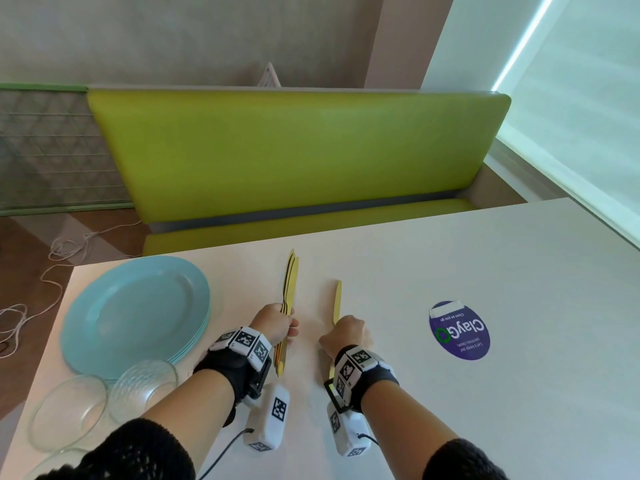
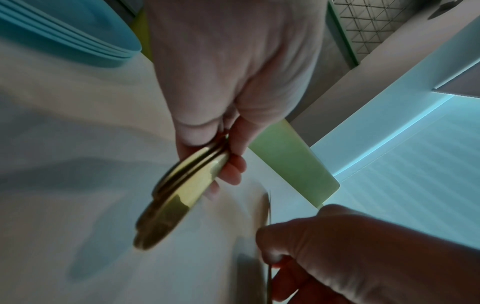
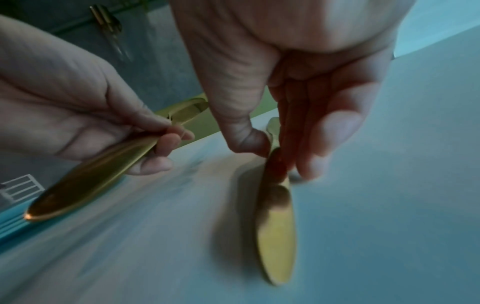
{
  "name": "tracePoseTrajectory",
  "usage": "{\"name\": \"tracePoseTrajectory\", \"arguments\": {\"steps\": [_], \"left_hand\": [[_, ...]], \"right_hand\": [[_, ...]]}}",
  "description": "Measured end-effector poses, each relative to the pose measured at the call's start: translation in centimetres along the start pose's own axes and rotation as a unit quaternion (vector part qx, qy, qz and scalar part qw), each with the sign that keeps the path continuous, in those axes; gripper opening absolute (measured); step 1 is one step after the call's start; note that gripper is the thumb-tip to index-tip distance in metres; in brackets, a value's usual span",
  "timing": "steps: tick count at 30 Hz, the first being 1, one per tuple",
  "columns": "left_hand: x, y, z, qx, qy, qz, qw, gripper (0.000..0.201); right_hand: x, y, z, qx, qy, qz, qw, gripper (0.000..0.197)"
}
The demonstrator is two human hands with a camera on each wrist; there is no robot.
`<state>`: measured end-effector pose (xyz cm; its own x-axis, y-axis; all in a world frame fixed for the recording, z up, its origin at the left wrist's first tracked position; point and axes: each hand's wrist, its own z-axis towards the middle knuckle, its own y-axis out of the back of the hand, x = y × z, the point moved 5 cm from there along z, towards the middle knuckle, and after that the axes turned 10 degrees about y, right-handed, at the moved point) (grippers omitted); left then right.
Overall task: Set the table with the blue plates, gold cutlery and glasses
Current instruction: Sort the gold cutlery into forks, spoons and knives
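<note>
**Both hands hold gold cutlery over the table**

The left hand [image 1: 273, 322] has its fingers and thumb curled round a bundle of gold cutlery [image 1: 289, 289], several pieces stacked together, with the handles sticking out below the wrist and the far ends pointing away across the table [image 1: 450, 271]. The right hand [image 1: 348, 332] pinches a single gold piece [image 1: 337, 301] between thumb and fingertips, just beside the bundle but apart from it; in the right wrist view its broad handle end [image 3: 276, 236] hangs close over the tabletop. Whether it touches the surface cannot be told.

To the left of the hands a stack of blue plates [image 1: 135, 313] sits on the table. Two clear glass bowls [image 1: 104, 403] stand nearer the person, one touching the plates' near edge. A round purple sticker [image 1: 459, 330] lies to the right. A green bench [image 1: 294, 150] runs behind the table.
</note>
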<state>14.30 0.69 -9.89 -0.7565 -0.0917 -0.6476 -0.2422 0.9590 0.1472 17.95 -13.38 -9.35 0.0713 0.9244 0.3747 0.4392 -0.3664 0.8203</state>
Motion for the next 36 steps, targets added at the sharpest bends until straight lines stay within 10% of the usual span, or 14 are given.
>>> {"name": "tracePoseTrajectory", "arguments": {"steps": [24,36], "left_hand": [[3.3,-3.4,-5.5,0.071,-0.010,0.031,0.997,0.024],[12.6,0.8,-15.9,0.077,-0.073,0.267,0.958,0.014]], "right_hand": [[0.2,1.2,-7.9,0.122,0.157,0.102,0.975,0.024],[-6.3,0.7,-17.8,0.026,0.027,0.156,0.987,0.010]]}}
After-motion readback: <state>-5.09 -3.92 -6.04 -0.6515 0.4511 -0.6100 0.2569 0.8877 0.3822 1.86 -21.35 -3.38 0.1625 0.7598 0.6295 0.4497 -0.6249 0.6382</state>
